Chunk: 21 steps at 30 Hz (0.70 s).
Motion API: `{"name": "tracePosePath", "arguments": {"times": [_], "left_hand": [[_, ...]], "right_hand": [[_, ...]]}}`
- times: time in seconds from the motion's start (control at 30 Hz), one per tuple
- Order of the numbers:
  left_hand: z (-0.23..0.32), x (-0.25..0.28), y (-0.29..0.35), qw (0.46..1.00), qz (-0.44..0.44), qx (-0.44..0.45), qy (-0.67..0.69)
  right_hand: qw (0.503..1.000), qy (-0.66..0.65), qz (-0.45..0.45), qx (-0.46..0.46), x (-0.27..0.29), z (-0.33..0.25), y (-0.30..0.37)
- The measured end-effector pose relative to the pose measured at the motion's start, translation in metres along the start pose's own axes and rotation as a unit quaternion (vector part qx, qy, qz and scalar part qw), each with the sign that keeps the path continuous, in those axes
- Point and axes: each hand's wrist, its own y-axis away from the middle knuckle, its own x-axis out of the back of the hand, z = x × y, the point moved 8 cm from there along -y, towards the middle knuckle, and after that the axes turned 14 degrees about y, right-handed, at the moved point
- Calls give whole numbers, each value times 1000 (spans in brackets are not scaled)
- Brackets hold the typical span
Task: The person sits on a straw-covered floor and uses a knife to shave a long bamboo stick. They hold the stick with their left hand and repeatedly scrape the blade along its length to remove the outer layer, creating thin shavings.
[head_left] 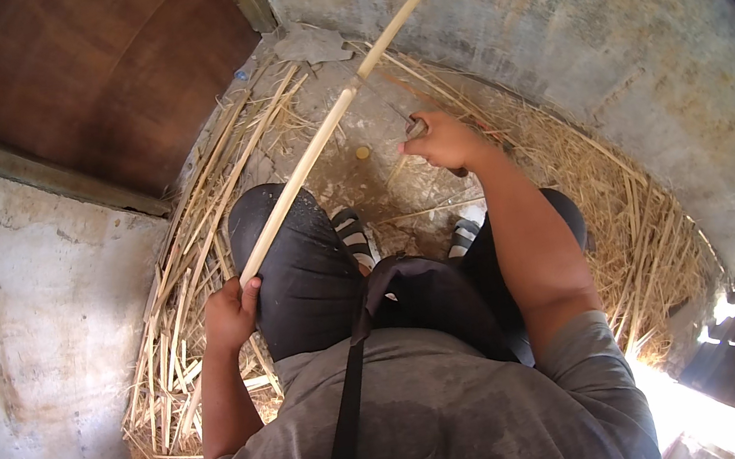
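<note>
A long pale bamboo piece (308, 161) slants up and away to the right across my left knee. Its lower end is gripped in my left hand (231, 314), thumb along the side. A joint shows partway up, and the far end reaches toward the wall. My right hand (449, 141) is closed around the handle of a knife (415, 128). The thin blade points up and left toward the bamboo's joint; whether it touches the bamboo, I cannot tell.
Split bamboo strips (191, 245) lie piled along the left wall. Shavings and thin strips (614, 214) heap along the right. A brown wooden door (111, 78) stands at the far left, a stained wall (564, 23) beyond. My sandalled feet (354, 231) rest on the floor between.
</note>
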Motion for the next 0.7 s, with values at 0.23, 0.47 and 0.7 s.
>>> {"name": "tracePosePath", "arguments": {"times": [0.23,0.47,0.7], "left_hand": [[6,-1,1,1000,5,3,5],[1,-2,0,1000,5,4,2],[-1,-3,1,1000,10,-1,10]], "right_hand": [[994,-89,-38,-53,-4,12,-4],[964,171,-54,195,-63,-42,11],[958,204,-98,174,-60,-52,15]]}}
